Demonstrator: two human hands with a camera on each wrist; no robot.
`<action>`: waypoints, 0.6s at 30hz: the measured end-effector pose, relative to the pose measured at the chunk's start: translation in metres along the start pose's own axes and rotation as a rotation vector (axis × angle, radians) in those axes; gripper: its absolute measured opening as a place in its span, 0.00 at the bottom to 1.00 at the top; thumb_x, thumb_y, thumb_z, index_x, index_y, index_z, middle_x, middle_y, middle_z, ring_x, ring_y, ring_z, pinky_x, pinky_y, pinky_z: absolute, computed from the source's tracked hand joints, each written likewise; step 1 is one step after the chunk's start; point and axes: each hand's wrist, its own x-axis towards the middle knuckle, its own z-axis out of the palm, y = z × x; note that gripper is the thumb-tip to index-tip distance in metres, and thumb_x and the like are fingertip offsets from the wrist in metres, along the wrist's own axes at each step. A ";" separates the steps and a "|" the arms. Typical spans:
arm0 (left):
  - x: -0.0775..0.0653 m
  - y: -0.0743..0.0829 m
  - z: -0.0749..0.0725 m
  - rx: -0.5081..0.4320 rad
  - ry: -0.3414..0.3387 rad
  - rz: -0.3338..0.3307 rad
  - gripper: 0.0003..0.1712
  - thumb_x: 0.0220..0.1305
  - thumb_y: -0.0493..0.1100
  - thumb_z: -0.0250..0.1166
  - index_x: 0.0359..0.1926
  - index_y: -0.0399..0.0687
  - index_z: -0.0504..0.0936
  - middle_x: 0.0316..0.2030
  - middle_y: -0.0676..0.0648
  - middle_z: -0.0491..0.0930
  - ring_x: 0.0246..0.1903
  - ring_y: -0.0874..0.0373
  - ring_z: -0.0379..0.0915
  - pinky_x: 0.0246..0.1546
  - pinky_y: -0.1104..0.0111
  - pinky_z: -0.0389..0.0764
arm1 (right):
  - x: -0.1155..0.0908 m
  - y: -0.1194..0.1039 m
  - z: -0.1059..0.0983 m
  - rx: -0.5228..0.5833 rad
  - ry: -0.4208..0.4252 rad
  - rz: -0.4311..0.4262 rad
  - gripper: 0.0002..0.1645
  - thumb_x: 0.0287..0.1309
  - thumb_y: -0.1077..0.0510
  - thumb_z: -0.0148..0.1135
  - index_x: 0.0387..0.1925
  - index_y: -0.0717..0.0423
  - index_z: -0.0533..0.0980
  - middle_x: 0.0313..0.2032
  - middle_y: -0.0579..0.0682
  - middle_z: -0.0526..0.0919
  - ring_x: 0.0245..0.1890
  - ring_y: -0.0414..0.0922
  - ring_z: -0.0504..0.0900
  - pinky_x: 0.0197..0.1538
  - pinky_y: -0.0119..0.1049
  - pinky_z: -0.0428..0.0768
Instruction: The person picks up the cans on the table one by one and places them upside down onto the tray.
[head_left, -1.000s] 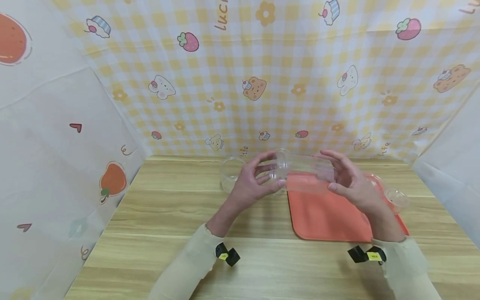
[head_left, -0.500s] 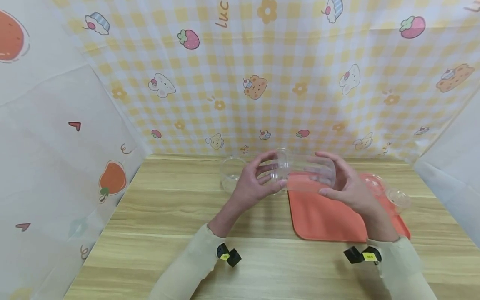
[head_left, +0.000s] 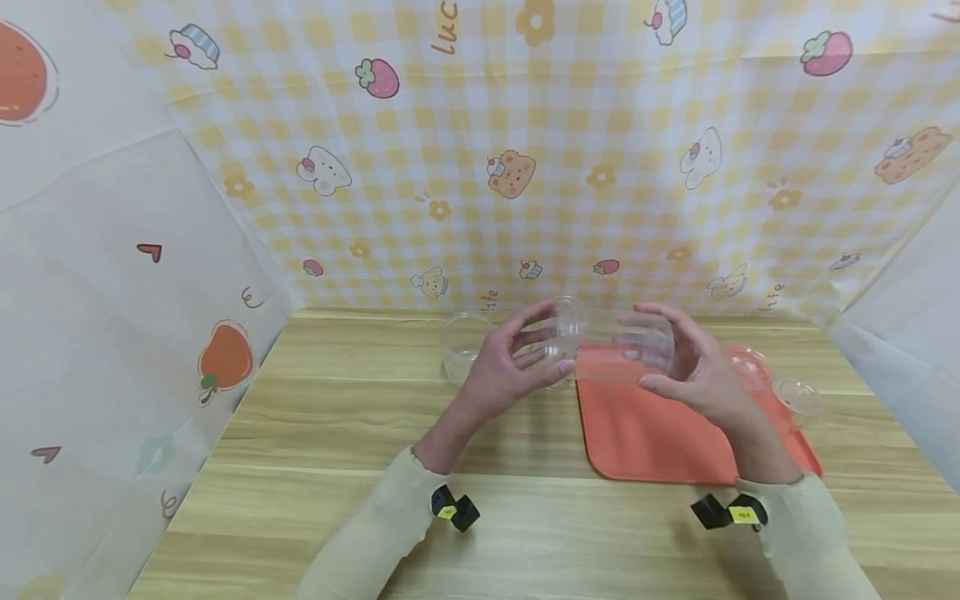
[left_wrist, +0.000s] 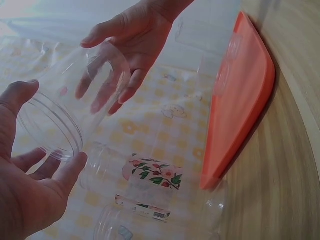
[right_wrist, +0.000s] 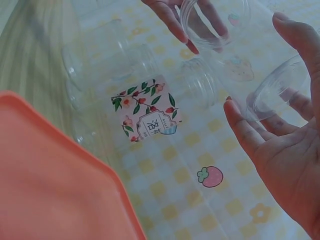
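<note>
Works at a table (head_left: 337, 408) of pale, streaked wood; faces a cloth (head_left: 412, 150) checked in yellow and white, printed with strawberries, bears, cupcakes and flowers, and reaching the table's far edge; has a white sheet (head_left: 82, 292) at the left, printed with red fruit and hearts; has a flat red tray (head_left: 660, 425) on the right half of the table, with one clear disc (head_left: 750, 371) near its far right corner and another disc (head_left: 798, 396) overlapping its right edge in the head view; has a second jar (head_left: 461, 342) on the table, behind the left hand (head_left: 501, 367); shows a flowered label (right_wrist: 145, 107) beyond, in the wrist views.

Holds a clear jar (head_left: 603, 329) sideways in the air, over the tray's far left part as seen from the head; curves the left fingers and thumb round one end, set wide to the jar's girth; cups the other end in the right hand (head_left: 701, 367), fingers behind and thumb in front, just as wide.

Since a second ago, has brought the right hand further along the jar, with more of its fingers showing through the wall; has uncovered more of the disc beside the right wrist; has left the left hand nearly unmoved; since half a second ago, shows hardly any change.
</note>
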 end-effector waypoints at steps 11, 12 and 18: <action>-0.002 0.003 -0.004 0.020 -0.035 -0.032 0.42 0.60 0.33 0.73 0.73 0.43 0.67 0.69 0.46 0.68 0.62 0.49 0.72 0.58 0.61 0.78 | -0.004 -0.001 -0.003 -0.005 -0.008 0.012 0.51 0.48 0.91 0.53 0.74 0.74 0.51 0.67 0.74 0.61 0.64 0.62 0.72 0.61 0.47 0.77; -0.002 0.003 -0.005 0.019 -0.039 -0.035 0.41 0.60 0.33 0.73 0.73 0.43 0.67 0.69 0.46 0.68 0.62 0.49 0.72 0.58 0.61 0.78 | -0.004 -0.001 -0.004 -0.007 -0.008 0.018 0.51 0.48 0.91 0.53 0.74 0.73 0.51 0.68 0.73 0.61 0.64 0.62 0.72 0.61 0.47 0.77; -0.003 0.006 -0.009 0.053 -0.062 -0.058 0.38 0.62 0.34 0.72 0.71 0.42 0.69 0.68 0.48 0.70 0.61 0.52 0.73 0.57 0.62 0.78 | -0.006 -0.004 -0.007 -0.022 -0.010 0.025 0.52 0.48 0.91 0.53 0.75 0.72 0.51 0.68 0.73 0.61 0.64 0.62 0.72 0.61 0.46 0.78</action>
